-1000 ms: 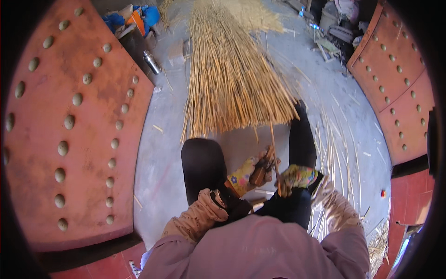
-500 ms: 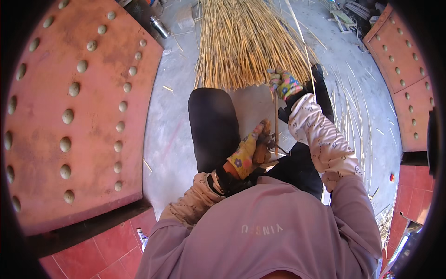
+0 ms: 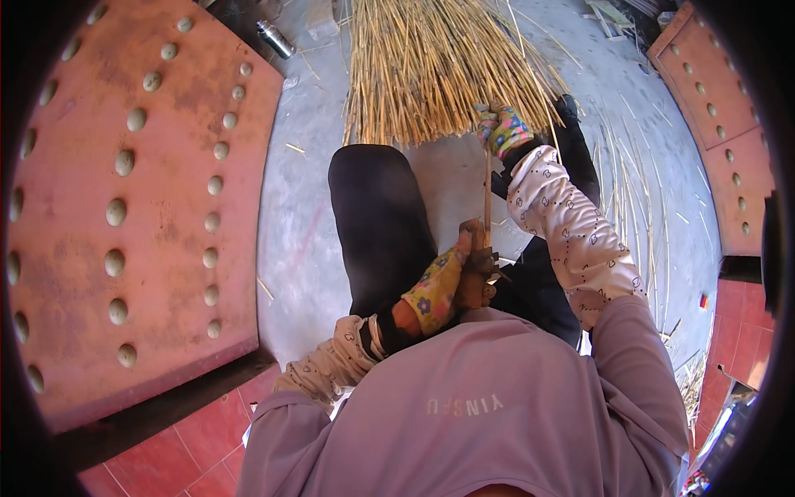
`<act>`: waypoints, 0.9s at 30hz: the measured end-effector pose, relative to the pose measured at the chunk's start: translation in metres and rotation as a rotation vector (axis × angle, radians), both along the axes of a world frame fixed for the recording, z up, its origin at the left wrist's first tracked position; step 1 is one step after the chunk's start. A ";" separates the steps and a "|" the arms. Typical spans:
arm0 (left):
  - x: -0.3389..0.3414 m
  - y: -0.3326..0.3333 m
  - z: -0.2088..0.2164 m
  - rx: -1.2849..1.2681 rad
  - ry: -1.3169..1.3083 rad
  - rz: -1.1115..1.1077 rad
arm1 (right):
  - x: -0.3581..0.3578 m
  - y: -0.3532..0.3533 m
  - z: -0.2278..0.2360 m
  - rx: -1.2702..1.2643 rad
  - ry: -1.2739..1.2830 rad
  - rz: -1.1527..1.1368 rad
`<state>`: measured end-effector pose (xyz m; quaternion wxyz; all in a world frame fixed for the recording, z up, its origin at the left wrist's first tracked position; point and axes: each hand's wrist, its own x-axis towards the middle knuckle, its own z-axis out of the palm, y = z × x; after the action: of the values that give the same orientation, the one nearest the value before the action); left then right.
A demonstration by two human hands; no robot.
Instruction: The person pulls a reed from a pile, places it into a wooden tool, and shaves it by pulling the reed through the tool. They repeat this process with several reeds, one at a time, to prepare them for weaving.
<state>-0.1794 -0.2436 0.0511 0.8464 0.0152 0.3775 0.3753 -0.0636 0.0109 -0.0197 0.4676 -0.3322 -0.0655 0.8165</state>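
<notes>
My right hand (image 3: 505, 132), in a flowered glove, is closed around the upper end of a thin brown cane stalk (image 3: 488, 186) near the front edge of a large cane bundle (image 3: 439, 74). The stalk runs down toward my body and meets a wooden hand tool (image 3: 472, 286) with dark metal at its middle. Gripping this tool from its left side is my left hand (image 3: 435, 290), in a yellow flowered glove, with the thumb along the wood. Whether the stalk passes through the tool or lies against it, I cannot tell. Both hands are between my dark-trousered legs.
Left of me stands a large reddish panel (image 3: 166, 190) with rows of round studs; a similar panel (image 3: 716, 116) is at the right. A metal flask (image 3: 275, 39) is at the far left. Thin pale strips (image 3: 638, 190) lie on the grey floor (image 3: 294, 215), with red tiles (image 3: 195, 451) nearby.
My left hand and the wooden tool have come a little nearer my body, and the tool stands straighter in the picture. My right hand still holds the stalk. The whole view has shifted slightly.
</notes>
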 end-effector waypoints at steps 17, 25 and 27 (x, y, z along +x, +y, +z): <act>0.007 0.034 0.001 -0.053 0.211 0.178 | -0.020 -0.076 0.002 0.040 0.038 0.015; 0.010 0.057 0.022 -0.052 0.333 -0.024 | 0.037 -0.032 -0.011 0.340 -0.233 0.477; 0.014 0.064 0.019 -0.025 0.356 -0.035 | 0.046 -0.028 -0.010 0.523 -0.523 0.525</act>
<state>-0.1652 -0.1792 0.0699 0.7728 0.0775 0.5256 0.3471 -0.0178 -0.0168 -0.0292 0.2809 -0.3700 -0.4675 0.7521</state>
